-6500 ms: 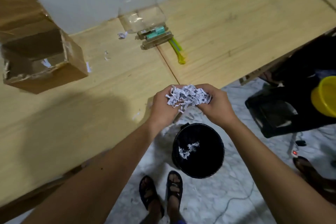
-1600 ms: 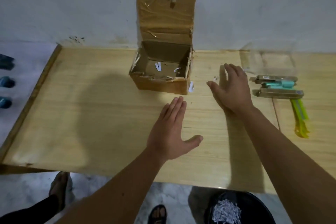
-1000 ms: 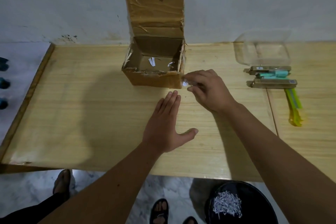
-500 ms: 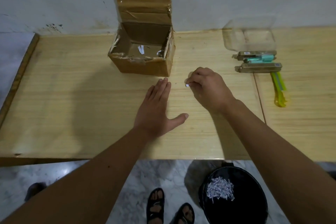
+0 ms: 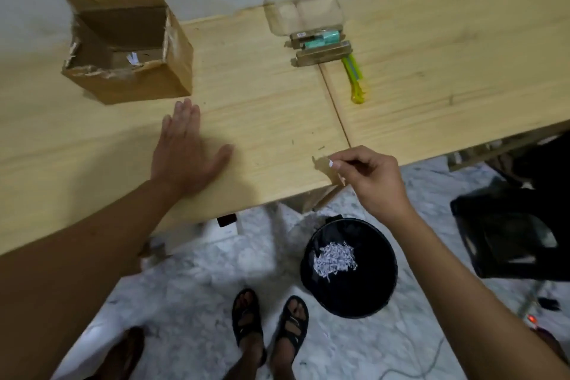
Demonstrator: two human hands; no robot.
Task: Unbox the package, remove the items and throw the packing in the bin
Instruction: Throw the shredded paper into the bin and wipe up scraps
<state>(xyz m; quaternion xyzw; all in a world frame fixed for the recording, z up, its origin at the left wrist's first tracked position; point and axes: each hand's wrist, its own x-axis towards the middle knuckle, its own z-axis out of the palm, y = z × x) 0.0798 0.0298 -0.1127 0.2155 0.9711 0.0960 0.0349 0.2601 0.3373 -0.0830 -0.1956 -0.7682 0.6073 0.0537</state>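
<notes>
Fingers (image 5: pixel 334 163) of the right hand (image 5: pixel 374 182) are pinching a paper scrap (image 5: pixel 330 162), risking it fluttering past the bin (image 5: pixel 350 268) below them.

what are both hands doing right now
left hand: open, flat on the table
right hand: pinching a paper scrap
</notes>
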